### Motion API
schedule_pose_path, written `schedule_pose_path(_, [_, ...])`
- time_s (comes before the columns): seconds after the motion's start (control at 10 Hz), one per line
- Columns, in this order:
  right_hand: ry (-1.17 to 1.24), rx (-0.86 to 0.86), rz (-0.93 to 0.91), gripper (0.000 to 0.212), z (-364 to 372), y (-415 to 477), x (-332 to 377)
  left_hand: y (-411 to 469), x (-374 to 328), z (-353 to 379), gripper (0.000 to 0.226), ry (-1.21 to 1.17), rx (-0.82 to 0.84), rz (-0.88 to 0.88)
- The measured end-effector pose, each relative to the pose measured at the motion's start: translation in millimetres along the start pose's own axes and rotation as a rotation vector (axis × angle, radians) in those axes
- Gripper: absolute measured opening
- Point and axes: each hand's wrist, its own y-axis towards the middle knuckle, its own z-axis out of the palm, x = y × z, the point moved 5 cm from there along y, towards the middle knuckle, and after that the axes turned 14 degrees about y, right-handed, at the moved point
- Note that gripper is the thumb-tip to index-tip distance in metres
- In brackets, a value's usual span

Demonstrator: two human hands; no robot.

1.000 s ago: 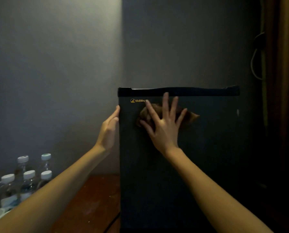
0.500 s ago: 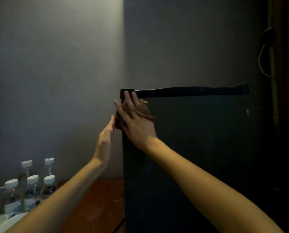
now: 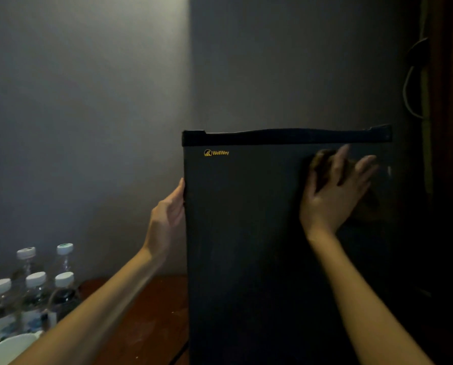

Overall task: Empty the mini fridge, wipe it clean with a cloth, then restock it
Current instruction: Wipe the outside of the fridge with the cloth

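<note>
While your right hand (image 3: 333, 191) lies flat with its fingers straight and spread, it presses the cloth (image 3: 322, 158) against the upper right of the mini fridge (image 3: 246, 233) door. It pinches nothing; only palm pressure holds the cloth there. The cloth is soft and bunched, part poking out past the fingers. It will likely creep on that smooth panel, so centre your palm on it.

Your left hand (image 3: 167, 214), fingers straight, touches the door's left edge without gripping, as a brace. The fridge stands upright, door shut, apparently on the desk (image 3: 146, 312) in the wall corner. I judge it a stiff, fairly heavy box with a slick face, so steady it by the side edge. The top trim looks like the place to pull.

The bottles (image 3: 35, 293) stand grouped on the desk at far left, well apart. They're likely light plastic; take them by the body.
</note>
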Motion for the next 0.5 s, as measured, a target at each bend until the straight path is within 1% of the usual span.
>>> schedule_pose_path(0.1, [0.076,0.097,-0.210,0.068,45,-50,68,-1,-2,2,0.050,-0.037,0.032,-0.017])
schedule_pose_path(0.2, [0.114,0.274,-0.439,0.065,90,-104,134,-4,-4,-2,0.050,-0.145,0.066,-0.004])
schedule_pose_path(0.3, [0.083,0.368,-0.644,0.058,112,-142,159,-20,5,-11,0.052,-0.196,0.032,-0.033])
schedule_pose_path(0.4, [-0.019,0.455,-0.860,0.070,113,-156,146,-37,20,-6,0.042,-0.124,-0.053,-0.127])
schedule_pose_path(0.5, [0.027,0.504,-0.908,0.077,89,-135,119,-49,16,10,0.036,-0.064,-0.041,-0.132])
